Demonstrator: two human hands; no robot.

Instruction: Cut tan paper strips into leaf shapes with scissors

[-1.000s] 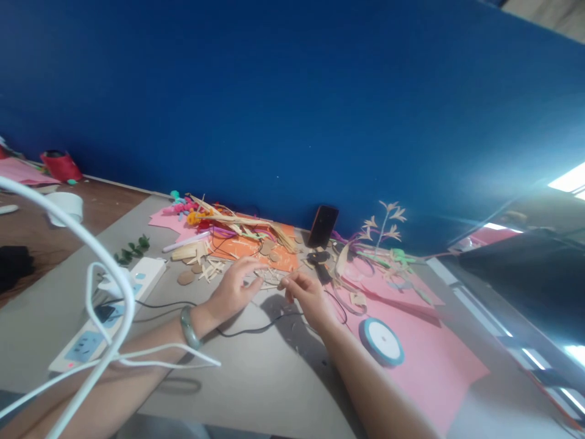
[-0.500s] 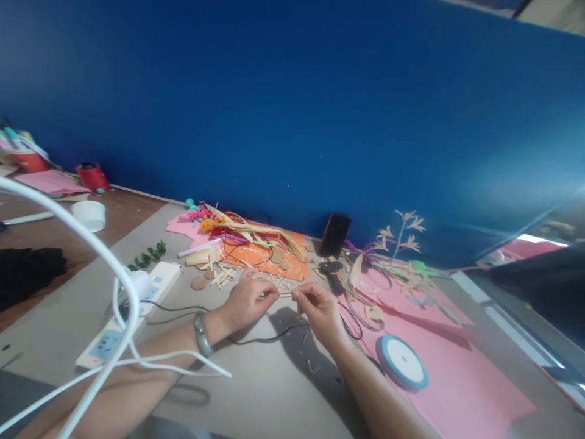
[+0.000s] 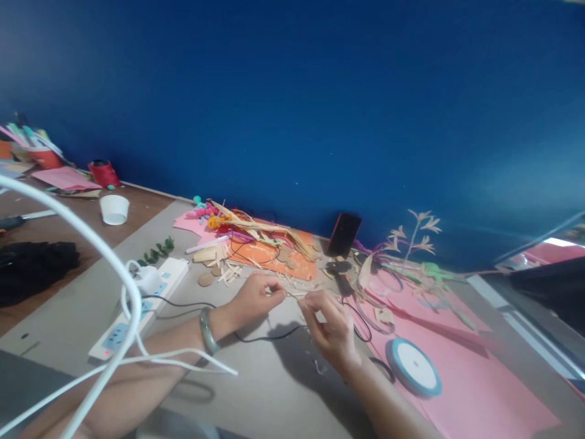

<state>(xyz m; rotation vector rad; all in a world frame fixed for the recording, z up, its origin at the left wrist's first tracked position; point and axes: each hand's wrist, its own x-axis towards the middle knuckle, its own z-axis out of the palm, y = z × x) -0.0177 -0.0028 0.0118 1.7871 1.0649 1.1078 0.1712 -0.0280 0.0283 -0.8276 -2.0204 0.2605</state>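
My left hand (image 3: pixel 256 297), with a green bangle (image 3: pixel 208 330) on the wrist, pinches one end of a thin pale straw strip (image 3: pixel 295 295) over the grey table. My right hand (image 3: pixel 331 326) is closed on the strip's other end, fingers curled. Both hands hover just in front of a heap of straw strips and coloured scraps (image 3: pixel 256 235) lying on orange paper (image 3: pixel 269 256). A black cable (image 3: pixel 269 335) runs under my hands.
A white power strip (image 3: pixel 141 305) with a plug lies at the left, white cables looping close to the camera. A blue ribbon spool (image 3: pixel 414 375) sits on pink paper (image 3: pixel 461 390). A dark phone (image 3: pixel 343 234) leans on the blue wall. A white cup (image 3: pixel 114 209) stands far left.
My left hand closed from spread fingers into a pinch on the strip. Both hands drew nearer to me and the view shifted left.
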